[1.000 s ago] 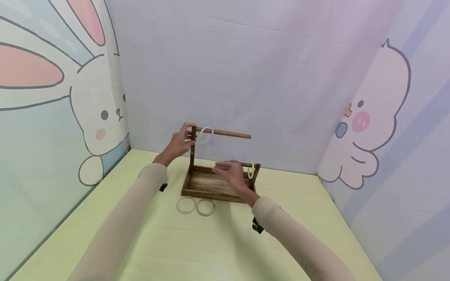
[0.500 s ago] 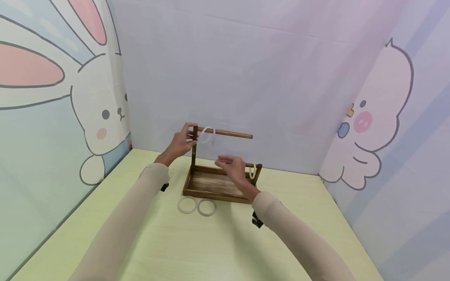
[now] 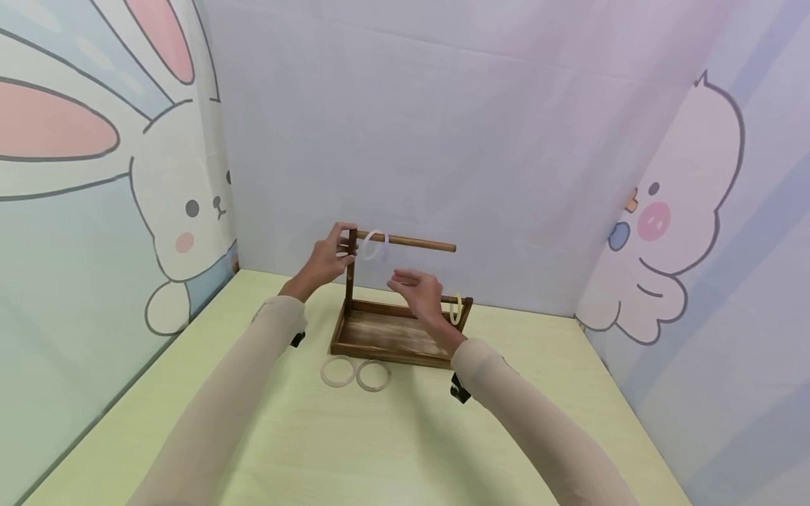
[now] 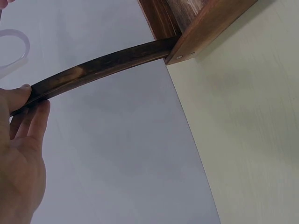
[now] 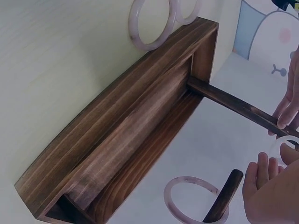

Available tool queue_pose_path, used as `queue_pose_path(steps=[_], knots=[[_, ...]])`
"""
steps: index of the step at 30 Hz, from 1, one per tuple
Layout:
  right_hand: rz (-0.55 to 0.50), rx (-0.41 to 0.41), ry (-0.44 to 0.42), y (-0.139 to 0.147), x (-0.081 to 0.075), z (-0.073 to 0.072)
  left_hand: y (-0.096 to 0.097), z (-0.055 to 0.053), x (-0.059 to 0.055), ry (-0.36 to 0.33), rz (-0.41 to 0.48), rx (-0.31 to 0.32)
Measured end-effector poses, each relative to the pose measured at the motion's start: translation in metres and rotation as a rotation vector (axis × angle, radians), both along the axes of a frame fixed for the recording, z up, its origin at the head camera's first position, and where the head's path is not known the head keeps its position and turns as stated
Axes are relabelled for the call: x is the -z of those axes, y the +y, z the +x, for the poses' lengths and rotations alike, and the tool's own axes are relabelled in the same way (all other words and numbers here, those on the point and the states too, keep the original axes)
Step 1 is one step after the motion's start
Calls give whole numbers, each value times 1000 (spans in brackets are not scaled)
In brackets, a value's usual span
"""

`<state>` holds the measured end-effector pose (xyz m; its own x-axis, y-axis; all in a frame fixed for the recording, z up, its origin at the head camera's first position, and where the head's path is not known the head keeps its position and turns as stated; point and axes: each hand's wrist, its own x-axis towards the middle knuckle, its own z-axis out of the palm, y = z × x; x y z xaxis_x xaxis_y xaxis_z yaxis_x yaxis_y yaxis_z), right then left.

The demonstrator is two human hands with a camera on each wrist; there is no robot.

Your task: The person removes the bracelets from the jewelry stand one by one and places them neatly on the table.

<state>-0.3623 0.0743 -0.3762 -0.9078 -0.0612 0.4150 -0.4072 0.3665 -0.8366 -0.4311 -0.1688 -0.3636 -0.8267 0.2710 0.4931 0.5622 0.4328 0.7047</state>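
Pinching the dark post (image 3: 351, 277) of the wooden stand (image 3: 386, 353) near the far edge of the tabletop (image 3: 304, 436), the left hand (image 3: 328, 261) is gripping only wood. The right hand (image 3: 420, 293) is hovering with fingers loosely straight, apparently holding nothing, below and right of the white ring (image 3: 364, 247) and lilac ring (image 3: 387, 246), whose bar (image 3: 422, 243) is running rightward, its free end lying nearer that hand.

Left hand (image 4: 22, 170) pinches dark wooden post (image 4: 105, 66) between thumb and fingers. Post meets tray (image 4: 210, 29); pale ring (image 4: 27, 45) at left edge.
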Motion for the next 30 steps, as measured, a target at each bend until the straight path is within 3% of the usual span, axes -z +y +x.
queue_pose_path(steps=[18, 30], knots=[[-8, 1, 18, -9, -13, -13, 0, -1, 1, -2, 3, -2], [-15, 44, 61, -18, -19, -25, 0, -2, 2, 0, 5, -15]])
